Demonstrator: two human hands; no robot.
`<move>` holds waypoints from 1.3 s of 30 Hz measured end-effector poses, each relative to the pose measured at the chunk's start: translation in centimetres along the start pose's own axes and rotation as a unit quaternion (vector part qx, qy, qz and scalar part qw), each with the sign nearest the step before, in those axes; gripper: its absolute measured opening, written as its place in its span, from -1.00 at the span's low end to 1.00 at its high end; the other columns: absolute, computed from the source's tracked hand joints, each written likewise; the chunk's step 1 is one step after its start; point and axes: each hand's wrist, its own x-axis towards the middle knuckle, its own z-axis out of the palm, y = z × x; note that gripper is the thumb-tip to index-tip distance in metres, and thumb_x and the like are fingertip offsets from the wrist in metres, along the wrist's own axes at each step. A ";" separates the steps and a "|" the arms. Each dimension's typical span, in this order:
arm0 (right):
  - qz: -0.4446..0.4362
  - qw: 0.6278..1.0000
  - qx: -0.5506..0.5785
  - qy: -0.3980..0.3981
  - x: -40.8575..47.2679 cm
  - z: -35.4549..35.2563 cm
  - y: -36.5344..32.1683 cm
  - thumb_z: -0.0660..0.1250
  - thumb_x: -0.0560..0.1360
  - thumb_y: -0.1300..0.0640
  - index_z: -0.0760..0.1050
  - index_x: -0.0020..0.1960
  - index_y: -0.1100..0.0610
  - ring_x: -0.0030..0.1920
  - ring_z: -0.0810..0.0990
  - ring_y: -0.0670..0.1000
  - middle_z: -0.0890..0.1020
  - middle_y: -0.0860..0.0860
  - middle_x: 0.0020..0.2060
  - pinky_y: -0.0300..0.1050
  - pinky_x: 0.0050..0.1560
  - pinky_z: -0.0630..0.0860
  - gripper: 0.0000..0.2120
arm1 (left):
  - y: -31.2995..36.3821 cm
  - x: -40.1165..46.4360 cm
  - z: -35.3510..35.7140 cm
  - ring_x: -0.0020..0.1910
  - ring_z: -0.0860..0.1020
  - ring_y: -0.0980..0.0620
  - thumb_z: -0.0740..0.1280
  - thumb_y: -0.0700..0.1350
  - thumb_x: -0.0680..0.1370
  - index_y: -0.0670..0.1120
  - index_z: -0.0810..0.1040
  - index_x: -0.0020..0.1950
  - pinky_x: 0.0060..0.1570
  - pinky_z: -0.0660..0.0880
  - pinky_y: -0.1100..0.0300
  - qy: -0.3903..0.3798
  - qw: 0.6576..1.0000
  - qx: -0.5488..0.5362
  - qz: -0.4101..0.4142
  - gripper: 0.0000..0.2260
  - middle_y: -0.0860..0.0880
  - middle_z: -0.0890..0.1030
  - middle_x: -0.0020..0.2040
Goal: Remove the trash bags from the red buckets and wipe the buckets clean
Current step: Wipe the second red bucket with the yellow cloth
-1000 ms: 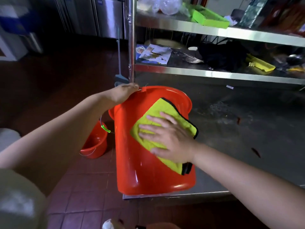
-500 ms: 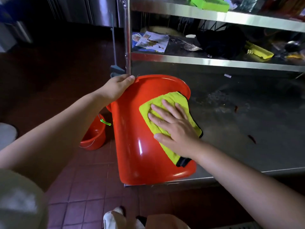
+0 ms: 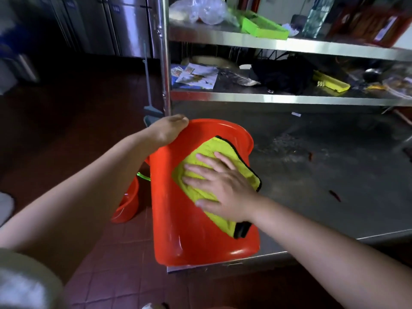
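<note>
Two red buckets show in my head view. My left hand grips the far rim of the large red bucket, fingers curled over the edge, thumb side toward me. That bucket lies tipped on its side at the front left corner of the steel table, its base toward me and overhanging the table's front edge a little, its mouth pointing away toward the shelving. My right hand lies flat on a yellow-green microfibre cloth, fingers straight and spread, pressing the cloth against the bucket's upturned outer wall. The cloth has a black border; one corner hangs past my wrist and another edge drapes off the bucket's right side.

Just left of the big bucket, down on the red tiled floor, stands the small red bucket, partly hidden behind the larger one, with a green grip on its wire handle. I cannot tell whether either bucket holds a bag.

Behind the table a steel shelf unit rises on a round post. Its lower shelf carries printed paper packets, a black bundle and a yellow tray. On the upper shelf are clear plastic bags and a green tray. A long-handled floor tool leans near the post, and steel cabinet doors stand at the back left.
</note>
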 end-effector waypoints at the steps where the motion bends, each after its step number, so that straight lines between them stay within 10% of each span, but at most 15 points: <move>1: 0.024 1.000 0.000 0.000 1.4 -0.3 0.8 0.17 0.50 -0.21 0.37 0.39 -0.12 0.52 0.04 0.00 0.30 -0.12 0.46 0.11 0.49 -0.09 -0.51 | 0.2 0.1 0.1 0.35 0.40 -0.01 0.17 0.04 0.62 -0.11 0.48 0.32 0.34 0.22 0.22 0.000 1.000 0.027 0.000 -0.65 -0.08 0.49 0.33; 7: 0.134 0.991 0.007 -0.006 5.2 -0.9 4.5 0.12 0.54 -0.21 0.24 0.46 -0.12 0.52 -0.10 -0.08 0.11 -0.14 0.52 0.04 0.49 -0.10 -0.49 | 0.5 0.2 0.5 0.39 0.35 -0.07 0.09 0.14 0.62 -0.01 0.43 0.37 0.25 0.24 0.18 0.068 0.987 0.147 -0.004 -0.59 -0.09 0.44 0.39; 17: 0.096 0.993 0.059 0.021 -5.9 0.9 -1.0 0.09 0.56 -0.20 0.18 0.50 -0.07 0.54 -0.09 0.06 0.11 -0.08 0.52 0.23 0.47 -0.02 -0.46 | -1.2 -1.0 1.4 0.07 0.54 -0.16 -0.01 0.16 0.61 -0.01 0.49 0.11 -0.09 0.32 0.10 0.130 0.964 0.226 0.057 -0.63 -0.07 0.59 -0.07; 27: 0.009 0.999 0.033 -0.012 -3.0 0.6 -1.3 0.09 0.53 -0.25 0.23 0.47 -0.14 0.54 -0.07 -0.01 0.16 -0.15 0.51 0.14 0.49 -0.09 -0.47 | -3.6 -1.0 -1.2 0.34 0.42 -0.08 -0.01 0.31 0.56 0.06 0.44 0.36 0.25 0.31 0.10 0.070 0.982 0.176 0.000 -0.47 -0.04 0.52 0.32; 39: 0.237 0.963 0.128 -0.019 6.3 0.9 2.8 0.02 0.55 -0.25 -0.02 0.51 -0.21 0.51 -0.21 -0.12 -0.07 -0.24 0.52 0.09 0.50 -0.12 -0.43 | -6.9 -3.2 -2.2 0.13 0.53 -0.20 -0.04 0.21 0.60 -0.08 0.51 0.24 -0.05 0.39 0.05 0.135 0.965 0.220 0.046 -0.49 -0.16 0.62 0.09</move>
